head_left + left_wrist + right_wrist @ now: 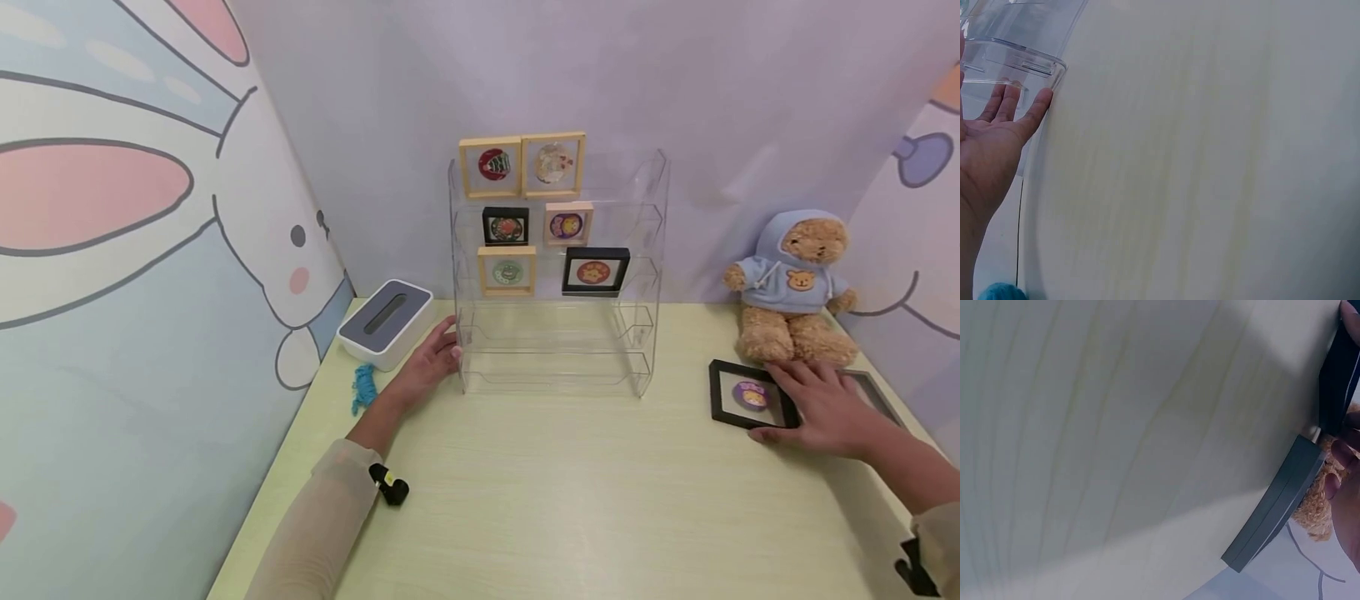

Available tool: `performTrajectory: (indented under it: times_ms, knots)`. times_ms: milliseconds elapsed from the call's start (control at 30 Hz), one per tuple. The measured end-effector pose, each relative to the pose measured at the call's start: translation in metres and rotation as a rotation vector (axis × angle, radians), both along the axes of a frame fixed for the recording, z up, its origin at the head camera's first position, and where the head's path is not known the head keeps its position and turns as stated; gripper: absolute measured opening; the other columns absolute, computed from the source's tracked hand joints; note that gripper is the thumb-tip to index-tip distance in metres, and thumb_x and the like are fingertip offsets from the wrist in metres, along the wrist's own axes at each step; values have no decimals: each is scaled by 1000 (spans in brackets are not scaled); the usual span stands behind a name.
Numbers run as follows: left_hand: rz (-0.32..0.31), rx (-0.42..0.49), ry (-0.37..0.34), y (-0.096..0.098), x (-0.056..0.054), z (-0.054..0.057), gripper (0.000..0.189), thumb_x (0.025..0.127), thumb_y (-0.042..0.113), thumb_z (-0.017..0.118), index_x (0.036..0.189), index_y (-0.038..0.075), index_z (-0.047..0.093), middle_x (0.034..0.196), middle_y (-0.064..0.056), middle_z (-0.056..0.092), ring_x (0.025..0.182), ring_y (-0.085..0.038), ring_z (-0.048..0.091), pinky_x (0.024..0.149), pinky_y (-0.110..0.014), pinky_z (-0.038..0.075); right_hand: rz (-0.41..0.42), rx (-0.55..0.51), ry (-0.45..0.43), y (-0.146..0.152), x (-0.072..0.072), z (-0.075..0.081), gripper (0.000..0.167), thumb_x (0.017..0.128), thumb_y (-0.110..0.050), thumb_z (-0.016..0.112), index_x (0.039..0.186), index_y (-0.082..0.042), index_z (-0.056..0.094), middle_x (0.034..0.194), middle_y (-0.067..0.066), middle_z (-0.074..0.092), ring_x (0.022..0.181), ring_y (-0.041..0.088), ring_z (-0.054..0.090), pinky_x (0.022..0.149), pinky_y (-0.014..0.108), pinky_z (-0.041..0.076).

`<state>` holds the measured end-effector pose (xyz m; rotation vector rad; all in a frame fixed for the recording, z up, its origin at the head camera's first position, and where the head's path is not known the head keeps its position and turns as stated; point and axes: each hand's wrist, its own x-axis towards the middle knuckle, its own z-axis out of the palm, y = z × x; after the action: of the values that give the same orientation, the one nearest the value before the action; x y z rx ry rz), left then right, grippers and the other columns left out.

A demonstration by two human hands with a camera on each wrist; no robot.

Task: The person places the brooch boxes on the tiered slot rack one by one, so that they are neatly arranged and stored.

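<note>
At the right of the head view, my right hand (pixel 828 410) grips a black picture frame (pixel 752 397) holding a round purple badge, the thumb at its near edge and fingers at its far edge. The right wrist view shows the frame's dark side (pixel 1337 378) edge-on. Partly behind that hand lies a grey frame (pixel 872 392). My left hand (pixel 429 364) touches the left side of a clear acrylic display rack (pixel 555 353) with extended fingers. Several small frames stand on the rack's upper tiers, among them a black one (pixel 595 272) with a red-orange badge.
A teddy bear (pixel 801 287) in a blue hoodie sits behind the black frame. Left of the rack are a white tissue box (pixel 386 325) with a grey top and a bundle of blue cord (pixel 364 388). Walls enclose the table (pixel 555 500) at the back and sides.
</note>
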<state>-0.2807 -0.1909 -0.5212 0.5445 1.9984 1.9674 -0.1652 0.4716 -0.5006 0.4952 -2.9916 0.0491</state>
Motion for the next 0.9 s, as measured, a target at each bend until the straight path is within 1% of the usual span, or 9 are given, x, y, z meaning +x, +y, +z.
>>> performTrajectory:
  times_ms: [167, 233, 333, 400, 500, 567, 600, 733, 900]
  knots:
    - [-5, 2, -3, 0, -1, 0, 70, 118, 18, 55, 178, 20, 19, 172, -29, 40, 157, -52, 43, 125, -59, 45, -3, -47, 60, -5, -1, 4, 125, 63, -67, 97, 153, 6, 50, 143, 30, 49, 127, 61, 39, 93, 76, 32]
    - [-6, -3, -2, 0, -1, 0, 70, 118, 18, 55, 177, 21, 20, 172, -29, 40, 157, -51, 43, 125, -58, 45, 8, -57, 112, -9, -2, 10, 128, 57, -65, 101, 151, 4, 50, 141, 31, 48, 125, 62, 38, 91, 77, 30]
    - [-3, -14, 2, -1, -1, 0, 70, 118, 20, 56, 178, 21, 20, 171, -28, 41, 157, -50, 44, 121, -46, 51, 29, -27, 209, -15, -4, 20, 131, 51, -70, 101, 147, 2, 50, 135, 31, 47, 123, 60, 38, 89, 76, 29]
    - [0, -16, 1, -1, -1, -1, 70, 118, 20, 56, 178, 21, 20, 171, -28, 41, 157, -50, 44, 116, -36, 54, 52, 8, 276, -19, -6, 27, 133, 55, -86, 92, 145, 2, 50, 133, 30, 47, 123, 59, 37, 90, 76, 28]
    - [7, -12, -3, -2, -1, -2, 70, 118, 18, 55, 178, 21, 20, 171, -28, 41, 156, -50, 44, 109, -26, 54, 125, 18, 431, -28, -12, 34, 138, 68, -109, 59, 142, 7, 52, 131, 33, 50, 122, 58, 39, 91, 77, 28]
    - [8, -4, -8, -1, -1, -3, 69, 118, 16, 55, 178, 20, 20, 171, -29, 41, 156, -50, 44, 108, -24, 54, 183, -10, 546, -35, -16, 38, 137, 78, -110, 38, 143, 10, 53, 132, 36, 52, 121, 60, 41, 92, 79, 28]
    - [8, -1, -7, -1, -2, -3, 70, 118, 16, 55, 178, 20, 19, 171, -29, 41, 156, -51, 44, 108, -24, 54, 212, -25, 604, -39, -18, 41, 135, 82, -107, 31, 143, 11, 54, 132, 37, 53, 121, 61, 42, 92, 80, 28]
    - [9, 4, -9, -1, -1, -3, 69, 118, 15, 54, 177, 20, 20, 171, -30, 41, 155, -51, 45, 108, -26, 54, 278, -70, 776, -58, -26, 58, 124, 91, -98, 33, 144, 12, 57, 129, 38, 55, 117, 60, 46, 95, 82, 28]
    - [8, -17, -2, -1, -1, -1, 67, 118, 16, 53, 177, 21, 21, 171, -28, 42, 156, -50, 46, 111, -31, 55, 313, -108, 918, -83, -33, 84, 116, 95, -93, 33, 139, 11, 60, 125, 34, 57, 110, 53, 46, 96, 80, 29]
